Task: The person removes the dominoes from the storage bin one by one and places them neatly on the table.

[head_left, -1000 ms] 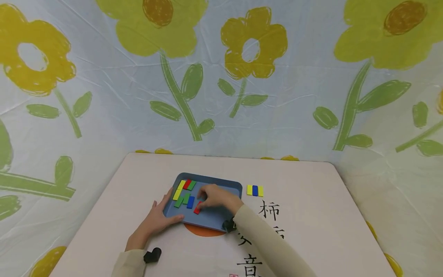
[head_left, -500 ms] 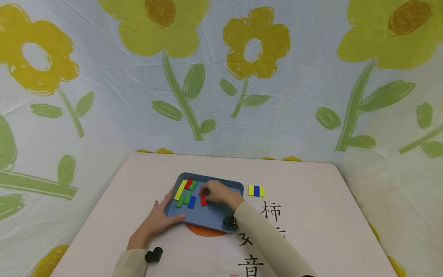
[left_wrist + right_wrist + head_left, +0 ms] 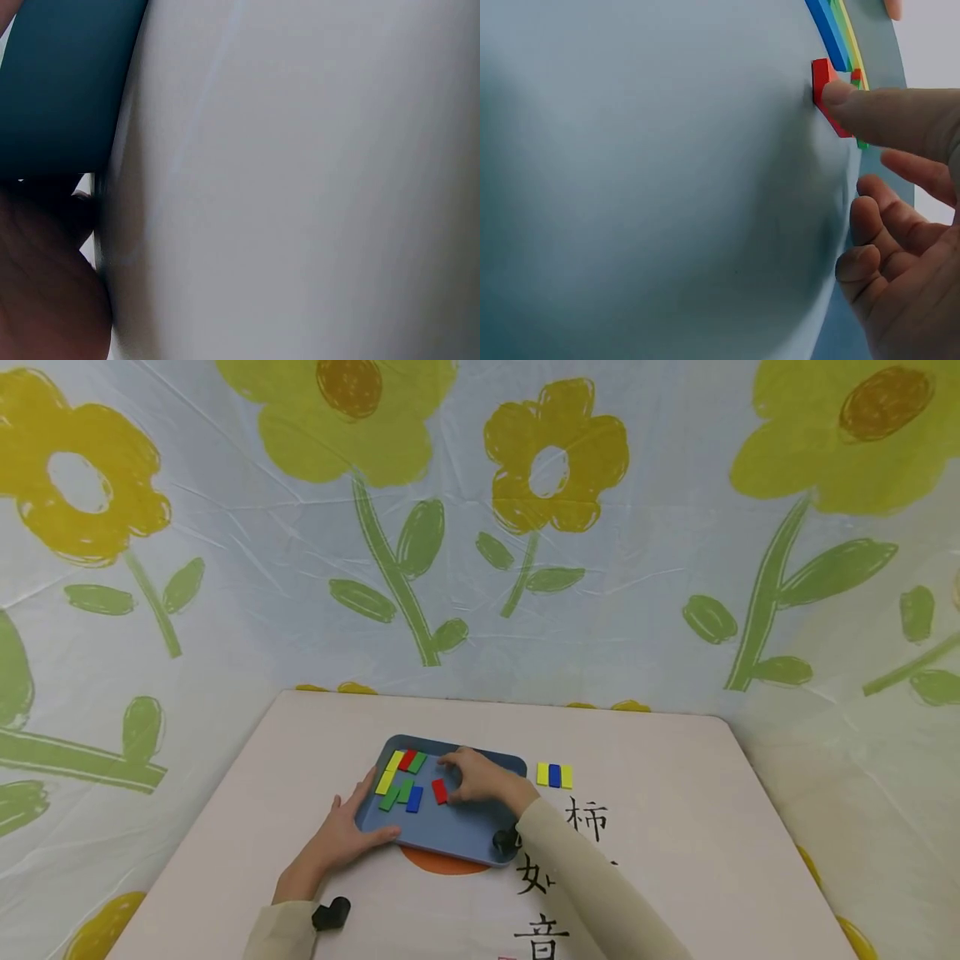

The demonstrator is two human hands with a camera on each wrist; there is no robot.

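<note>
My left hand (image 3: 341, 837) rests at the left near corner of a blue-grey tray (image 3: 450, 839), thumb along the near edge and fingers spread along the left side. In the left wrist view, part of that hand (image 3: 52, 292) shows beside the dark tray wall (image 3: 67, 90). Over the tray, my right hand (image 3: 483, 779) has thumb and fingers parted beside a red block (image 3: 438, 791) lying flat. Its thumb overlaps the red block (image 3: 821, 86) in the right wrist view, while the other fingers stay apart from it. Left of it lie a blue block (image 3: 415, 799) and two green ones (image 3: 389, 798).
Yellow blocks (image 3: 385, 781), another red block (image 3: 407, 760) and a green one (image 3: 417, 763) line the tray's upper left. Right of the tray, a blue block (image 3: 554, 775) lies between two yellow ones on the table (image 3: 660, 827). A flowered cloth (image 3: 645, 610) hangs behind.
The red block has shifted slightly right and up in the tray and turned. My right hand's fingers have parted from it. The left hand keeps its place at the tray.
</note>
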